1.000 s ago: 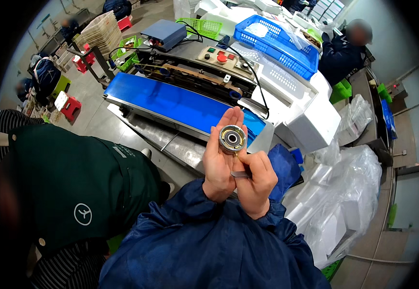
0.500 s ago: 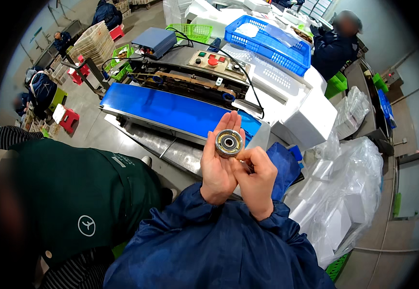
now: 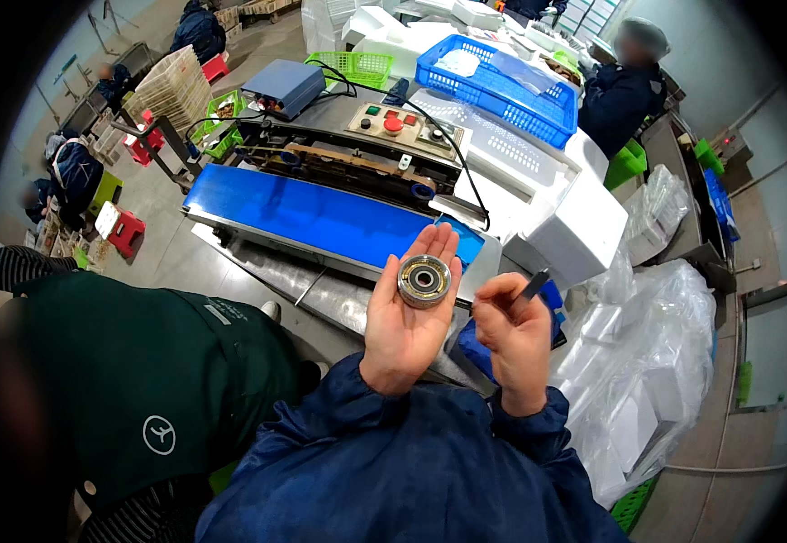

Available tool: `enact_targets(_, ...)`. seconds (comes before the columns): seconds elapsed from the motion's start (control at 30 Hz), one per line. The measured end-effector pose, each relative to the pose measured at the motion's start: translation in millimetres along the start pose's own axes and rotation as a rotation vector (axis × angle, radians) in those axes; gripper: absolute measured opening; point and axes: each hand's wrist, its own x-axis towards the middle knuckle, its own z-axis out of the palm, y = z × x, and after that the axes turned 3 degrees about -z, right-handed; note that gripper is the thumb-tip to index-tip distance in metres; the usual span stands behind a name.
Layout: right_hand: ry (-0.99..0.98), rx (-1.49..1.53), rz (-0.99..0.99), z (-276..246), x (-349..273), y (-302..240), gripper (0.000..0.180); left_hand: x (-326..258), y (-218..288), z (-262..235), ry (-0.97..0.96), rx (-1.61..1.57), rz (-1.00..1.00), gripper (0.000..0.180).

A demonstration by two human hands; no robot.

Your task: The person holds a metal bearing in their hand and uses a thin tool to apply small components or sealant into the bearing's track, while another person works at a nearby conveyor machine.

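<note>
Our left grip [image 3: 410, 328] lies flat and unclenched, palm up, with the round metal wheel [image 3: 424, 290] resting on it, while our right grip [image 3: 517, 346] pinches a thin dark strip [image 3: 534, 285] nearby. We judge the wheel hard, stiff and fairly heavy for its size, perhaps slippery, so its outer rim suits holding best.

Blue crate [image 3: 479, 106] at top, right of centre, pale plastic inside. Green basket [image 3: 362, 65] to its left. White box [image 3: 567, 237] below crate, in front of green bin [image 3: 627, 165]. Clear plastic [image 3: 678, 312] at right, draped over white pieces; green crate [image 3: 633, 505] at its lower end. Person in dark green [image 3: 149, 380] at left, close by. Worker in dark blue [image 3: 624, 100] at upper right. Red-and-white stool [image 3: 122, 226] on grey floor [image 3: 162, 244]; pale crates [image 3: 171, 95] stacked farther back.
</note>
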Motion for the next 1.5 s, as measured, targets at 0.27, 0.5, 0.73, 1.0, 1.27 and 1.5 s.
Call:
enact_targets(0.27,-0.102,0.416,-0.263,-42.4,4.0,-29.6,0.049,-10.9,9.1,10.0,0.038,-0.18,-0.294,0.047)
enact_targets(0.5,-0.184,-0.031,-0.428,-35.5,-6.8,-47.6,0.062,-19.2,4.6,18.6,0.057,-0.034,-0.413,0.05)
enact_targets(0.73,-0.51,-0.215,-0.391,-28.0,12.9,-46.8,0.035,-23.6,0.7,20.2,0.008,0.237,-0.433,0.054)
enact_targets(1.0,-0.593,-0.312,-0.359,-28.0,22.7,-43.1,0.022,-21.1,2.3,20.1,0.008,0.285,-0.461,0.054)
enact_targets(1.27,-0.602,-0.347,-0.361,-30.1,25.1,-36.9,0.017,-21.9,2.0,20.4,0.004,0.329,-0.477,0.055)
enact_targets(1.5,-0.624,-0.352,-0.368,-30.5,27.2,-34.4,0.014,-20.3,-1.2,17.6,0.016,0.327,-0.488,0.055)
